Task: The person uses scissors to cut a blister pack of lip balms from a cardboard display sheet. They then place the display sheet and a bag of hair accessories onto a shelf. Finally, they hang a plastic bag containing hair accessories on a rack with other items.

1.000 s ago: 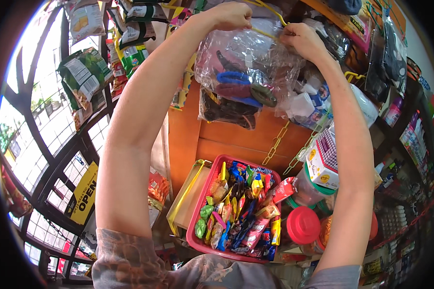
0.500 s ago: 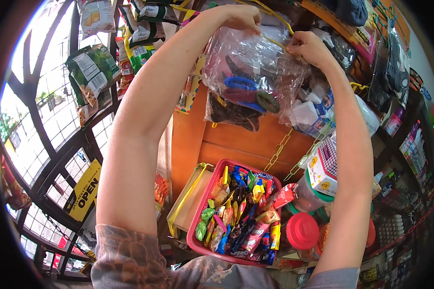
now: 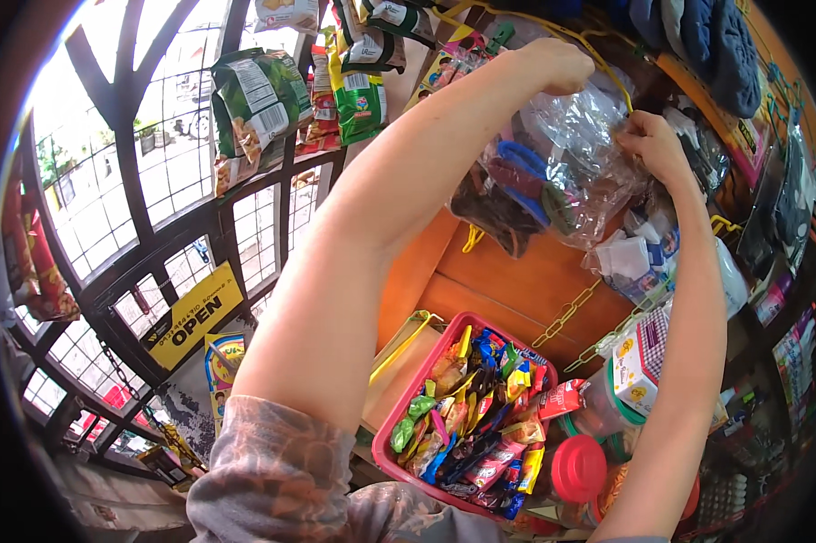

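Observation:
A clear, crinkled plastic bag [image 3: 575, 136] hangs in front of me at the upper right. Blue, maroon and dark green curved pieces [image 3: 525, 172] show through its lower part. At the bag's upper right edge my right hand [image 3: 654, 147] pinches the plastic, right beside the end of a yellow plastic hanger [image 3: 607, 68]. My left hand [image 3: 563, 69] is curled closed over the top of the bag, below the hanger's bar. What its fingers hold is hidden. A darker packet [image 3: 494, 213] hangs behind the bag.
Below stands a red basket [image 3: 392, 434] of assorted wrapped sweets. Jars, one with a red lid [image 3: 578, 468], and a patterned box [image 3: 639, 366] are right of it. Snack packs [image 3: 261, 104] hang by a barred window with a yellow sign [image 3: 193, 315]. Yellow chains [image 3: 566, 312] cross the orange panel.
The view has swung left, so everything sits further right in it. My left hand has moved closer to my right. The right hand keeps its pinch at the bag's edge.

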Demonstrator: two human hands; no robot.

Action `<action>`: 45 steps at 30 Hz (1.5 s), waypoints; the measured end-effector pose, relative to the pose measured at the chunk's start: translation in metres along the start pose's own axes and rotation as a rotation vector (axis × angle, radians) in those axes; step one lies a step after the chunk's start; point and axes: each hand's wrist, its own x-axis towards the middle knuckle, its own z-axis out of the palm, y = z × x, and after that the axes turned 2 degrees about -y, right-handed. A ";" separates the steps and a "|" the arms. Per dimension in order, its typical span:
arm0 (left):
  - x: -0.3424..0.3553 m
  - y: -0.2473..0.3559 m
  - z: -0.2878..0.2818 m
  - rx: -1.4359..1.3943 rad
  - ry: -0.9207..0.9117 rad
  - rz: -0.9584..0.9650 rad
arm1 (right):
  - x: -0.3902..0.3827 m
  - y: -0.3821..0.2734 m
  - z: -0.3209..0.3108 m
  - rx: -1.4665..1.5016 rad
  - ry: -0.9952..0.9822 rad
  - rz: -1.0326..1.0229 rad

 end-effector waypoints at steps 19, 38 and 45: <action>-0.041 0.009 0.011 0.311 0.193 0.178 | -0.009 -0.014 0.010 -0.233 0.146 0.030; -0.033 0.010 0.040 -0.121 0.204 0.053 | -0.006 -0.017 0.001 -0.422 0.098 0.076; -0.031 0.006 0.042 -0.120 0.189 0.053 | -0.014 -0.029 0.011 -0.648 0.260 -0.057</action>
